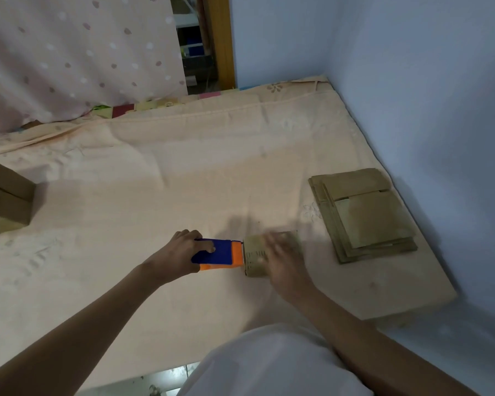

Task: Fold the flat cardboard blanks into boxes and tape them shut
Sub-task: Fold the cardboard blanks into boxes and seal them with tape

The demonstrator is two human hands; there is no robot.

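I have the small folded box [257, 257] on the mattress [155, 172], just in front of me, and I place everything else from it. My right hand [283, 261] lies over its top, I judge to steady it; blur hides whether those fingers curl. Touching the box's left side is the blue-and-orange tape dispenser [219, 254], clenched in my left hand [183, 250], presumably laying tape. Right of the box, near the wall, flat blanks [363, 215] wait stacked; far left sits a finished box [6, 198].
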